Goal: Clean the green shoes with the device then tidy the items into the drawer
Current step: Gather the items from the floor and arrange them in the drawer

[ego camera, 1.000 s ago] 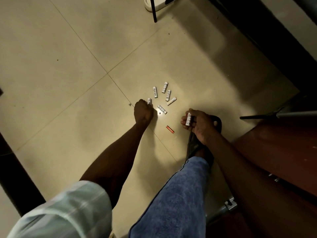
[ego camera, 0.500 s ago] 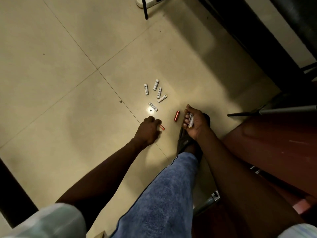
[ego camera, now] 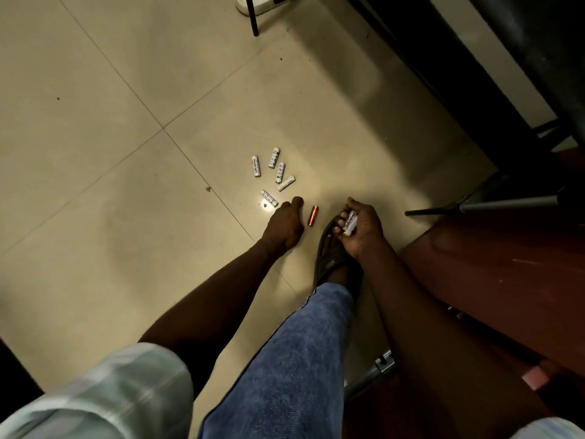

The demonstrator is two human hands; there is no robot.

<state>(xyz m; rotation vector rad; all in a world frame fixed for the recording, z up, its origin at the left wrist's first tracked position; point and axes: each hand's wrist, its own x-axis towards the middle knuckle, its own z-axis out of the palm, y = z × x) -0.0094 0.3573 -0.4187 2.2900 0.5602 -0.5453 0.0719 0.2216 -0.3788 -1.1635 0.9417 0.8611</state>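
Note:
Several white batteries [ego camera: 280,172] lie scattered on the tiled floor [ego camera: 110,153]. One orange battery [ego camera: 312,216] lies just below them. My left hand [ego camera: 285,224] rests on the floor as a fist, immediately left of the orange battery, and whatever its curled fingers hold is hidden. My right hand [ego camera: 361,231] hovers over my dark sandal [ego camera: 327,258] and grips a small bunch of white batteries [ego camera: 349,221]. No cleaning device or drawer is in view.
A pale shoe [ego camera: 256,6] sits at the top edge behind a thin black leg [ego camera: 252,17]. A metal leg [ego camera: 506,202] reaches in from the right above a reddish-brown surface [ego camera: 506,280]. Dark furniture [ego camera: 474,74] fills the top right.
My left hand took a white battery from the pile, moved down to a small orange battery, and that one is now gone from the floor. My right hand stayed in place with its batteries.

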